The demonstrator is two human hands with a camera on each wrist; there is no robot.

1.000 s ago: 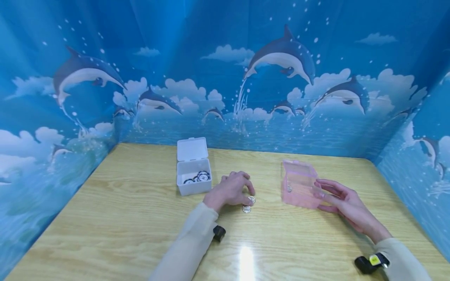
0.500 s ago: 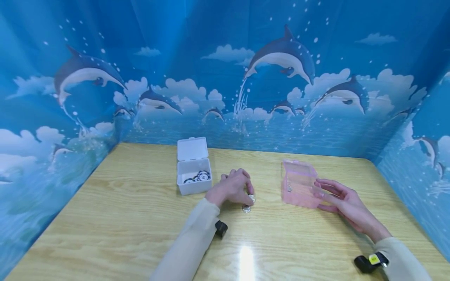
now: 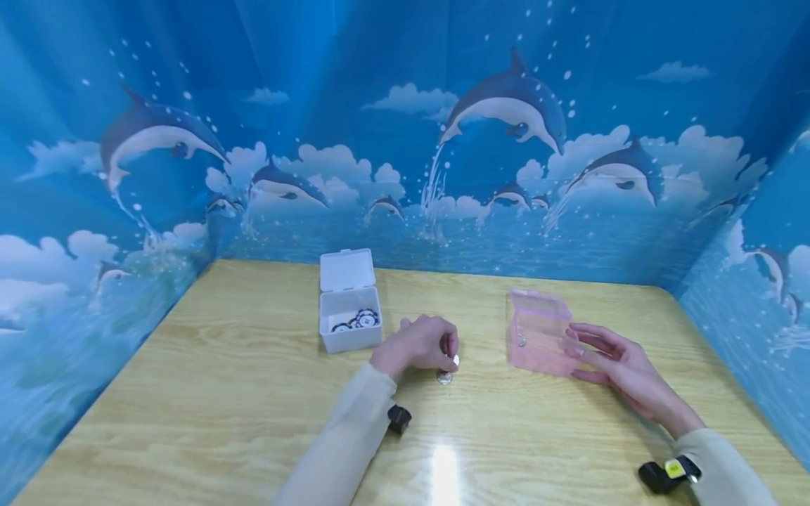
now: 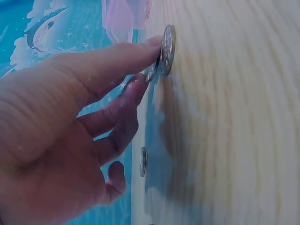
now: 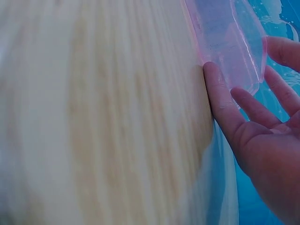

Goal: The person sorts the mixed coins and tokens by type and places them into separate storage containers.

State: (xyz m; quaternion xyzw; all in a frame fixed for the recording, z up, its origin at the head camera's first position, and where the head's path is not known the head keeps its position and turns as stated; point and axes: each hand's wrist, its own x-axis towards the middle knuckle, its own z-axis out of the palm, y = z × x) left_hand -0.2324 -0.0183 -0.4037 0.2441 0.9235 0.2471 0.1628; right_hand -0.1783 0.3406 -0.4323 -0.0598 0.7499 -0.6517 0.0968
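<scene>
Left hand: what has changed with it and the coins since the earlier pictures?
The left hand has curled its fingers and now pinches a coin, tilting it up. The nearer coin, right hand, pink box and white box stayed as they were.

Your left hand [image 3: 418, 346] pinches a silvery coin [image 3: 456, 360]; on your side of that grip, just beside it, a second coin [image 3: 444, 378] lies on the wooden table [image 3: 240, 393]. Left of the pinch, an open-lidded white box [image 3: 351, 341] holds black-and-white chips [image 3: 365, 319]. Well to its right, your right hand [image 3: 623, 367] touches a translucent pink box [image 3: 543, 360] containing another coin [image 3: 522, 340]. A dolphin-print curtain [image 3: 405, 105] hangs beyond.
</scene>
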